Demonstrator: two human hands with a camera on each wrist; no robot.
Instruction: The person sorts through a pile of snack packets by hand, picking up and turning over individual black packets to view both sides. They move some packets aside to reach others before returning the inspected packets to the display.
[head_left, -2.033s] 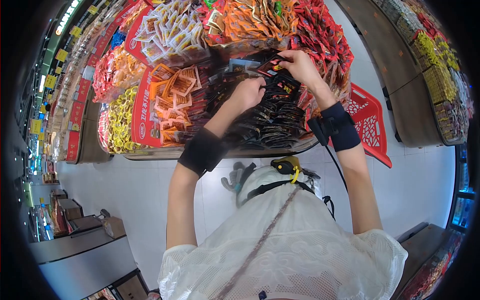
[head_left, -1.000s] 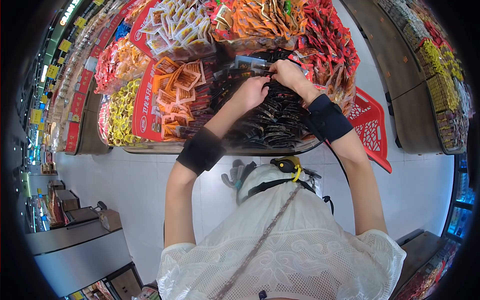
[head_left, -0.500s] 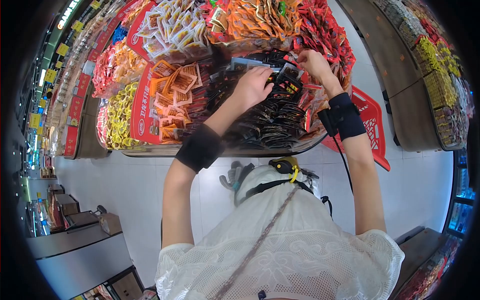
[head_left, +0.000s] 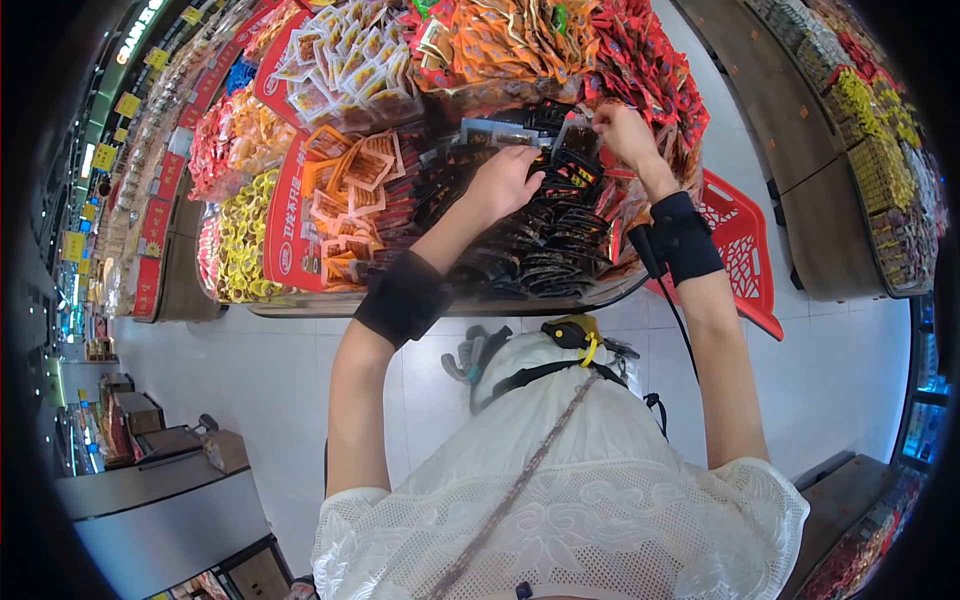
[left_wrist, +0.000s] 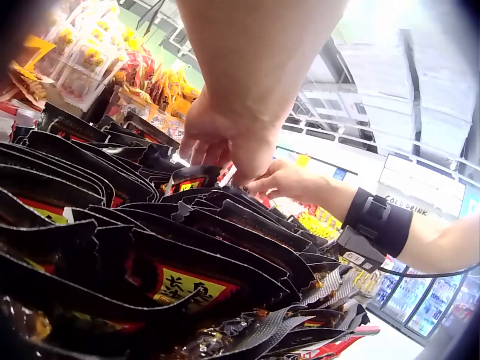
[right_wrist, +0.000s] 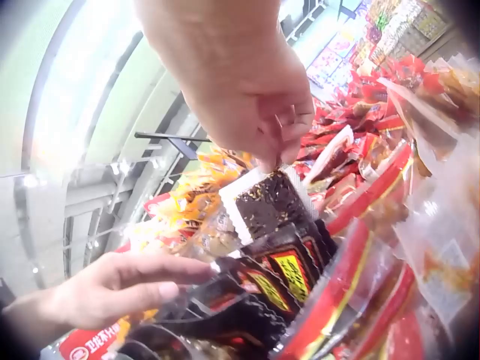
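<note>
My right hand [head_left: 628, 138] pinches the top edge of a small packet [right_wrist: 268, 204], whose back shows dark speckled food through a clear panel with pale crimped edges. The packet stands upright at the back right of a dense pile of black snack packets [head_left: 560, 245], behind ones with yellow and red labels [right_wrist: 289, 277]. To the left of it, my left hand [head_left: 505, 182] rests over the black packets with its fingers extended at their tops. In the left wrist view, black packets stand in overlapping rows in front of that hand [left_wrist: 232, 139].
Orange packets [head_left: 350, 185] lie left of the black ones, with white packets [head_left: 350, 70] and more orange packets [head_left: 515, 45] behind. Red packets [head_left: 655, 75] heap up at the right. A red shopping basket [head_left: 740, 245] stands beyond the display's right edge.
Two seconds ago my right hand held a black packet up over the pile. Both hands then met at the pile's middle. My right hand has since moved right to the upright packet.
</note>
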